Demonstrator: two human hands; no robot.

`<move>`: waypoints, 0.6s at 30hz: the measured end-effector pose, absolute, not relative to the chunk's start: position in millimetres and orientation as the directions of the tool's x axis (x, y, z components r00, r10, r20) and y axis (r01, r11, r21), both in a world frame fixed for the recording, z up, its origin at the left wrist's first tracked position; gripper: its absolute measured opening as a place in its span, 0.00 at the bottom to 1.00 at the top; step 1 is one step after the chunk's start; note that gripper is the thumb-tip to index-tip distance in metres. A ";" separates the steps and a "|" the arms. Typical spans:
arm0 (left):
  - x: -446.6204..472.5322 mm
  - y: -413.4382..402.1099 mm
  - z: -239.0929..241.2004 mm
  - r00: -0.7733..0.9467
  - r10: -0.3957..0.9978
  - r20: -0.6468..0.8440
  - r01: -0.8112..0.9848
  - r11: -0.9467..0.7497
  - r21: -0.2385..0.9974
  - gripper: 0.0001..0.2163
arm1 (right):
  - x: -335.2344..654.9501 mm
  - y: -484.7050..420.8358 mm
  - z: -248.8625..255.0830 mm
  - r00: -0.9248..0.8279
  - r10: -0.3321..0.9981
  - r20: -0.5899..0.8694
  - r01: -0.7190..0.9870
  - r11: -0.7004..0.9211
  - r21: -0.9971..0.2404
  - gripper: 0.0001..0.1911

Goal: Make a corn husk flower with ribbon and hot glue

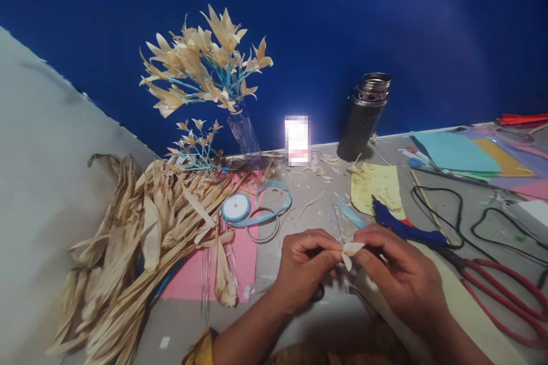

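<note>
Between my fingertips, low in the middle of the view, is a small cream flower made of dried husk petals. My left hand pinches its base between thumb and forefinger. On the other side my right hand closes its thumb and forefinger on a petal's edge. A thin wire seems to run at the flower, but its lower end is hidden by the hands. Just beyond my right hand lies a blue glue gun. A piece of light blue ribbon rests behind the flower.
Dried corn husks heap at left, partly over pink paper. A ribbon roll, a glass vase of husk flowers and a dark flask stand further back. Red-handled scissors and black cable lie right.
</note>
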State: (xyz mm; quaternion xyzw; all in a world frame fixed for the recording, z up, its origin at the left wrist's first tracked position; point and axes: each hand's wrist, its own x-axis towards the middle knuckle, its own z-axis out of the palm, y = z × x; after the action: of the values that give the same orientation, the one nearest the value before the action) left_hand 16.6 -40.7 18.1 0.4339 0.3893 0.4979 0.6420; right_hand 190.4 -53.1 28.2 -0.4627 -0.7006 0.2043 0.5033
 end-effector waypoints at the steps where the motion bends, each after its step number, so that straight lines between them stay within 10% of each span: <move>1: 16.4 -40.7 18.1 0.205 0.976 -0.074 -0.305 0.136 0.943 0.13 | 191.2 -53.9 28.6 -0.065 0.857 0.512 0.436 0.486 -0.758 0.07; 11: 15.1 -42.8 17.4 0.188 0.977 0.102 -0.095 -0.085 0.992 0.05 | 189.7 -55.5 30.8 -0.022 0.925 0.380 0.316 0.367 -0.875 0.08; 18: 9.4 -43.4 17.7 0.205 0.976 -0.072 -0.178 0.110 0.978 0.09 | 233.6 -45.4 31.3 0.038 0.954 0.299 0.439 0.253 -0.862 0.10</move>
State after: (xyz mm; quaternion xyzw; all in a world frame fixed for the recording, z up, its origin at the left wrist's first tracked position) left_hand 9.4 -43.4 17.7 0.4740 0.4209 0.4696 0.6145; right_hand 233.6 -45.4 31.3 -0.5463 -0.6371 0.2742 0.4696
